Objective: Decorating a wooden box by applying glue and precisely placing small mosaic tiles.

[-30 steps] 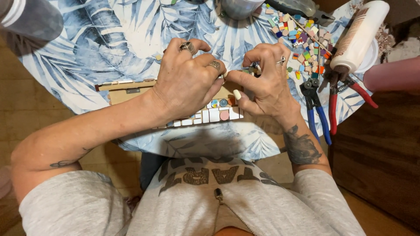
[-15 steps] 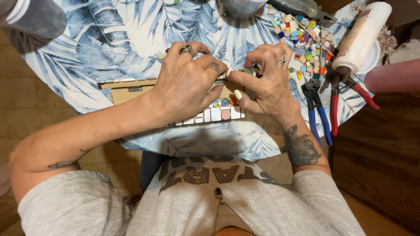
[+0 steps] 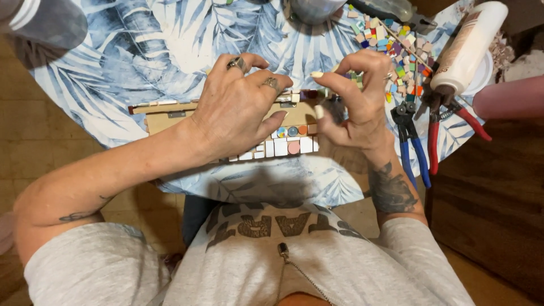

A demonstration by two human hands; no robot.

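Under the left hand (image 3: 241,116) lies a matt wooden box (image 3: 170,116), partly covered in glossy tiles (image 3: 286,146). Beside the right hand (image 3: 357,105), pliers (image 3: 412,144) show rubbery handles; the tabletop (image 3: 141,51) wears printed cloth.

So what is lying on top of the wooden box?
On the wooden box a row of white tiles and round coloured pieces shows near its front edge. The left hand covers the middle, so anything under it is hidden.

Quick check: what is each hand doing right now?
Left hand: flat on the wooden box, holding nothing visible.
Right hand: lifted, fingers curled; contents cannot be told.
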